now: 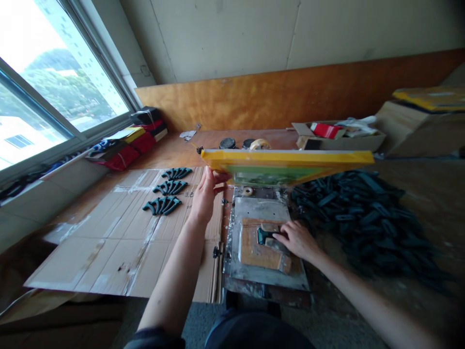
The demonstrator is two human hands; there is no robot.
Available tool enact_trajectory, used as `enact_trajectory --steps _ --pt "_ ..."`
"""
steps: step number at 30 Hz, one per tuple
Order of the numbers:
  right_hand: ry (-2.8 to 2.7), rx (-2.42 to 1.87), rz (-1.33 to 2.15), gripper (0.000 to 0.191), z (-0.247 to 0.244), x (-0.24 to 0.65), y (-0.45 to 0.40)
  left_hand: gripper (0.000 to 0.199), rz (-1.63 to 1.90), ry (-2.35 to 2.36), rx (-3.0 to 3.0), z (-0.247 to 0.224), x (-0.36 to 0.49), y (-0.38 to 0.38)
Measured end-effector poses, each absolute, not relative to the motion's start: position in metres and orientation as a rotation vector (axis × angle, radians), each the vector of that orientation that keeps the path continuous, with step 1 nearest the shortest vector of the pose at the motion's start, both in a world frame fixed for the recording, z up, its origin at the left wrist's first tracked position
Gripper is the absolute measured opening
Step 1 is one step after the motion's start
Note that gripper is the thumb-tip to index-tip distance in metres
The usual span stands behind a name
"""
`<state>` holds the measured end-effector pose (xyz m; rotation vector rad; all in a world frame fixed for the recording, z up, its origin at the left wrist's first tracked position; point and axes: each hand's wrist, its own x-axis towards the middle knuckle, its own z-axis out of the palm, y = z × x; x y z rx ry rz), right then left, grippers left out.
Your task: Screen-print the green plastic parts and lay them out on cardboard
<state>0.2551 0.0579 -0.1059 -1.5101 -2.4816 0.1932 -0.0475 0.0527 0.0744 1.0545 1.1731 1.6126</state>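
A yellow-edged screen printing frame [286, 157] with a green mesh is tilted up over a metal base plate [261, 207]. My left hand [208, 191] grips the frame's left end, with its fingers partly hidden behind the edge. On the plate lies a wooden block [252, 252], and a dark green plastic part [266, 236] sits in it. My right hand [296, 237] is closed on the right end of that part, with fingertips pressed together. Several similar curved parts [162, 206] stand in three rows on flattened cardboard [109, 242] to the left.
A large heap of dark green parts [363, 218] lies to the right. Behind the frame are dark round lids [227, 143] and a tape roll [260, 144]. An open carton [341, 141] stands at the back right. Red and black bundles [127, 148] line the window side.
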Motion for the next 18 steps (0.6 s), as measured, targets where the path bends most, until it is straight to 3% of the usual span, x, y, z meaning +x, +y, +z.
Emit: enact_trajectory --steps 3,5,7,8,13,15,18 --pt "-2.501 -1.637 0.187 0.016 -0.11 0.232 0.039 0.056 1.666 1.209 0.896 0.052 -0.032 0.037" --pt "-2.396 -1.737 0.281 0.014 -0.101 0.216 0.028 0.062 1.407 1.238 0.745 0.017 -0.013 0.008" --pt "-2.273 -1.721 0.315 0.014 -0.091 0.197 0.01 0.071 0.874 1.194 0.596 -0.025 0.01 -0.028" --pt "-2.254 -1.64 0.316 0.013 -0.087 0.186 0.0 0.07 0.827 1.194 0.528 -0.043 0.02 -0.044" --pt "-2.517 -0.993 0.445 0.01 -0.079 0.189 -0.018 0.046 1.02 1.338 0.279 -0.096 0.003 -0.081" --pt "-2.553 -1.185 0.309 0.019 -0.081 0.237 0.001 0.039 1.032 1.56 0.256 -0.11 -0.043 -0.083" --pt "-2.5 -1.896 -0.036 0.03 -0.089 0.335 0.036 0.037 0.919 1.969 0.281 -0.141 -0.124 -0.092"
